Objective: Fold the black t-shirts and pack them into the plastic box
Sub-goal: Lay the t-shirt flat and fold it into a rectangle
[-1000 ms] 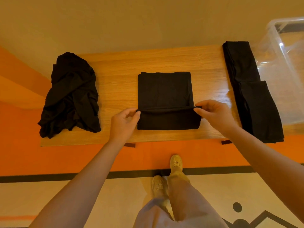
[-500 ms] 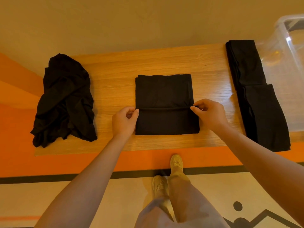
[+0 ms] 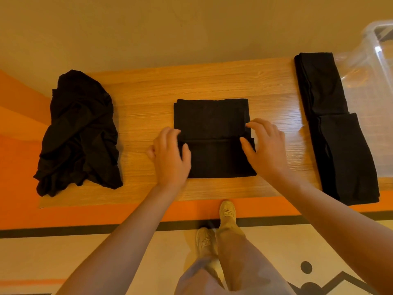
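A folded black t-shirt (image 3: 212,133) lies as a neat rectangle in the middle of the wooden table (image 3: 148,99), its near flap turned up over it. My left hand (image 3: 170,156) rests on the shirt's left edge with relaxed fingers. My right hand (image 3: 265,150) lies spread over the right edge, fingers straight, touching the cloth. A crumpled pile of black t-shirts (image 3: 78,133) sits at the table's left end. Two folded black t-shirts (image 3: 336,128) lie in a row at the right end. The clear plastic box (image 3: 374,86) stands past them at the far right.
The table's near edge runs just in front of my hands, with an orange floor strip (image 3: 106,211) and a black line below it. My legs and shoes (image 3: 227,211) stand close to the table. A plain wall lies behind the table.
Both hands have let go of the pinched flap edge and now lie flat on the folded shirt's sides. The flap rests down on the shirt.
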